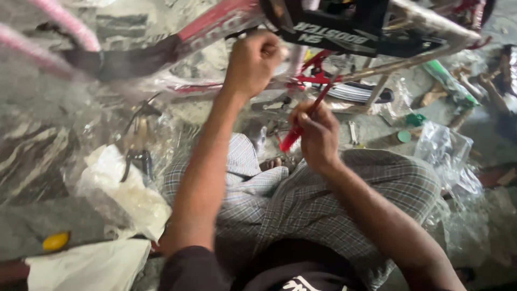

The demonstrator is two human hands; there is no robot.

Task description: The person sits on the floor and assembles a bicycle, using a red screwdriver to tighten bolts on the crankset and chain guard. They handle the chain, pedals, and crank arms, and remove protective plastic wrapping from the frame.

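A black rectangular label panel with pale lettering (pixel 336 32) sits on the bicycle frame at top centre. Crumpled clear plastic wrapping (pixel 447 153) lies at right on the floor. White plastic bags (pixel 121 191) lie at lower left.

The bicycle frame tube (pixel 215 24) is red with pale lettering, joined to a black section. The handlebar grips (pixel 59 19) are pink. The screwdriver (pixel 301 121) has a red handle. The cloth (pixel 334 199) over the person's legs carries a grey-and-white check pattern. The plastic sheet (pixel 129 194) is white. The floor (pixel 32 156) is grey with dark marbling. A small oval object (pixel 56 241) is yellow; the bottle (pixel 449 83) is green.
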